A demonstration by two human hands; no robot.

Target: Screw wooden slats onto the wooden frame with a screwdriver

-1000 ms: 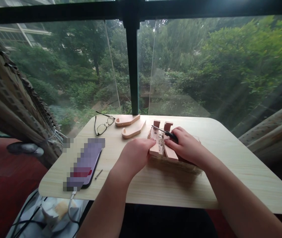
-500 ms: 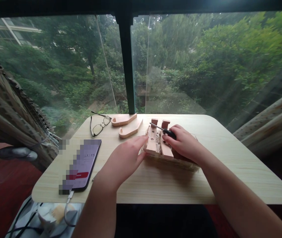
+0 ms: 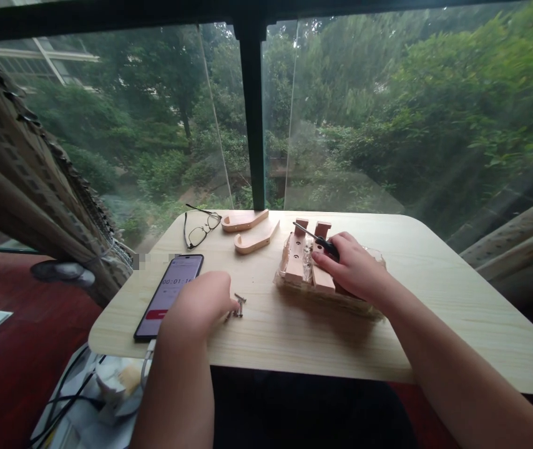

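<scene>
Pale wooden table [image 3: 458,299] spans the scene below the window. Plastic-wrapped package [image 3: 357,307] right of centre, carrying two notched wooden pieces [image 3: 296,266] side by side, near ends angled apart. Phone [image 3: 171,284] at left, screen lit. Right hand [image 3: 355,265] closed round the handle of a screwdriver [image 3: 327,246], shaft pointing far-left over the notched pieces; thumb against the right-hand piece. Left hand [image 3: 208,296] low beside the phone, fingertips at the screws; finger gap hidden, cannot tell whether it pinches one. Two curved wooden pieces [image 3: 253,242] at the far edge, centre-left; glasses [image 3: 197,236] left of them. Smallest: loose screws [image 3: 240,307] in a small cluster.

Step in hand, judged: left hand at the screws, driver held ready. Lifting one would call for a narrow fingertip pinch, with the right hand steadying the notched pieces.
</scene>
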